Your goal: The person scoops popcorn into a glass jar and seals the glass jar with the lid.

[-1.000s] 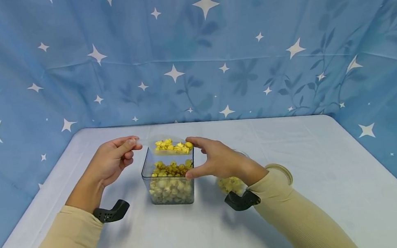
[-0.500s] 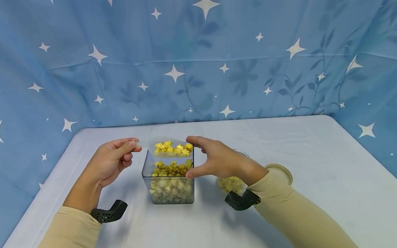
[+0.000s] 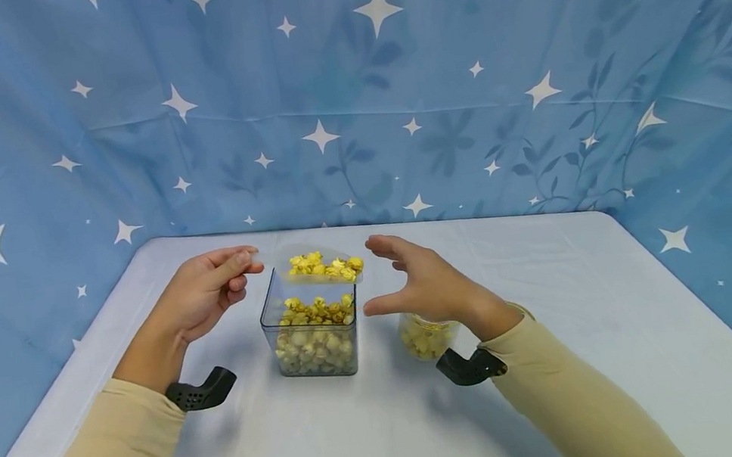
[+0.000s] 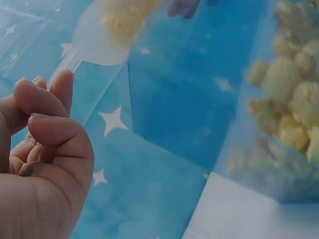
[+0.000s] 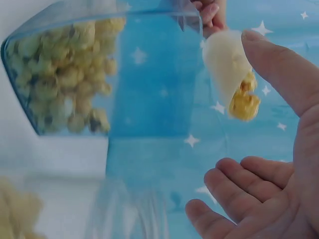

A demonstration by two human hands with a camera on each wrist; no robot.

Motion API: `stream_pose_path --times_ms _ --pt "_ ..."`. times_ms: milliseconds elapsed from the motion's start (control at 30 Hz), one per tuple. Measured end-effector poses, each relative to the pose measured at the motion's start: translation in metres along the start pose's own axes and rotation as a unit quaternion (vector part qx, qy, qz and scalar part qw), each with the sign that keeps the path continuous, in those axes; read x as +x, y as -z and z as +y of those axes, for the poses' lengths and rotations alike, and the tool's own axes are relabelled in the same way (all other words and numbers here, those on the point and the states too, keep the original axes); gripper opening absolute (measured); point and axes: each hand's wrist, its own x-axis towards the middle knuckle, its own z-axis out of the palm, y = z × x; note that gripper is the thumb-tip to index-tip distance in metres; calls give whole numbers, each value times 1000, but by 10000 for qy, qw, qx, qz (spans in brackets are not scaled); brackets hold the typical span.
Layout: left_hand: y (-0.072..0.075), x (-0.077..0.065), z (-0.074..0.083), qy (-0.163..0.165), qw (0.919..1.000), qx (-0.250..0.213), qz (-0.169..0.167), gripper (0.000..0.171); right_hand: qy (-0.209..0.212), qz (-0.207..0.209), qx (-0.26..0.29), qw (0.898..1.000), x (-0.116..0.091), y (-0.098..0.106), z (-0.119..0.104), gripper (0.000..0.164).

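My left hand (image 3: 203, 294) pinches the thin handle of a clear plastic scoop (image 4: 89, 42) between thumb and fingers. The scoop carries several pieces of yellow popcorn (image 3: 323, 266) and is held over the far side of a transparent square container (image 3: 310, 327). More popcorn fills the lower part of that container. To its right, my right hand (image 3: 435, 285) is apart from the rim, thumb and fingers spread, holding nothing. In the right wrist view, the loaded scoop (image 5: 219, 57) shows beyond the right thumb.
A clear jar (image 3: 428, 322) with popcorn in it stands under my right wrist, right of the container. A gold ring-shaped lid (image 3: 521, 308) is mostly hidden behind the right sleeve. A white cloth (image 3: 284, 452) covers the table, and a blue star-patterned curtain (image 3: 347, 71) hangs behind.
My right hand has let go of the container's right side and moved right. The left hand has risen slightly, the scoop of popcorn shifting a little right and up.
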Motion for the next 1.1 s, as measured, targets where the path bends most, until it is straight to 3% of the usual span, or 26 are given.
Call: stream_pose_path --times_ms 267,533,833,1100 --pt "-17 2 7 -157 9998 -95 -120 29 -233 395 -186 9988 -24 20 11 92" --pt "-36 9 12 -97 9994 250 -239 47 -228 638 -198 9975 -47 30 37 89" --pt "-57 24 4 31 9987 430 -279 44 -533 667 -216 9961 -60 25 57 91" --pt "-72 30 2 -9 9975 588 -386 41 -854 461 172 9951 -63 18 65 94"
